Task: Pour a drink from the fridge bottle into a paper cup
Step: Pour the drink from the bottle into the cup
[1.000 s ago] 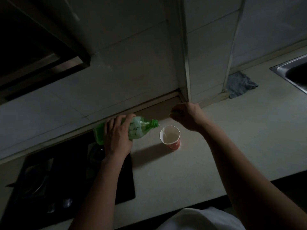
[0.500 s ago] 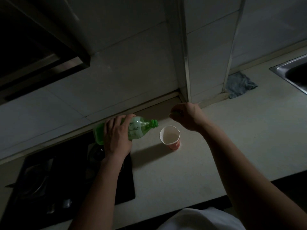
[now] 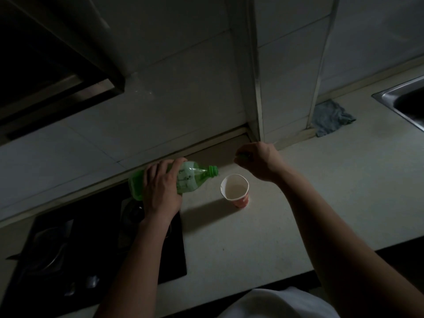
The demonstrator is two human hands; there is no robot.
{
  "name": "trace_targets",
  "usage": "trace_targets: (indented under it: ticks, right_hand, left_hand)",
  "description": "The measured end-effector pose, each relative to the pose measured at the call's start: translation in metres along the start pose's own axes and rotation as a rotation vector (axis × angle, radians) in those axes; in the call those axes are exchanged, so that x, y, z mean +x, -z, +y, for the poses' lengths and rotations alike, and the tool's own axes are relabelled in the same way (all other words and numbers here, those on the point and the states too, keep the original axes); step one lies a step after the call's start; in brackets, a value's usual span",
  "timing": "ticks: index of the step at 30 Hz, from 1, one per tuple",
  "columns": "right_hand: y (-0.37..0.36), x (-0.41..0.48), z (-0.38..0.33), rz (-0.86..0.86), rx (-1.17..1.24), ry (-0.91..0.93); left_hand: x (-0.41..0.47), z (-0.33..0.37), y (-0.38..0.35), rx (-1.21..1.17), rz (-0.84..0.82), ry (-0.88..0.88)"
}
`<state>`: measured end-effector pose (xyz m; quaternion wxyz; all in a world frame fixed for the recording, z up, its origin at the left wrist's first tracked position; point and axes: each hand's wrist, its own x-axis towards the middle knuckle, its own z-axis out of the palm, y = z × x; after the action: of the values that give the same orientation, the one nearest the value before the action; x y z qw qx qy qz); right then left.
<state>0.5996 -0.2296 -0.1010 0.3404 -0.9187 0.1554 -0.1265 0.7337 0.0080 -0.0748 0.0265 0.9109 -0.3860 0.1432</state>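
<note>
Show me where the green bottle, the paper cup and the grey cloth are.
green bottle (image 3: 189,180), head view, on its label below the neck
paper cup (image 3: 241,201), head view, on its red outer wall
grey cloth (image 3: 330,119), head view, on its crumpled middle

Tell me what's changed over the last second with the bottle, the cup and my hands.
The thin stream from the green bottle into the paper cup has stopped. Nothing was taken or let go. The left hand still grips the tilted bottle, the right hand still holds a small green thing, probably the cap, and the cup stands where it was.
</note>
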Motion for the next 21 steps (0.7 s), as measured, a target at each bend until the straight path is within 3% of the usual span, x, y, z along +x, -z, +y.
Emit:
trace_targets:
  ticks: [21]
  right_hand:
    - [-0.0004,0.0002,0.0012,0.005,-0.010,0.003]
  left_hand:
    - [0.0018,0.0012,0.0015,-0.009,0.012,-0.009]
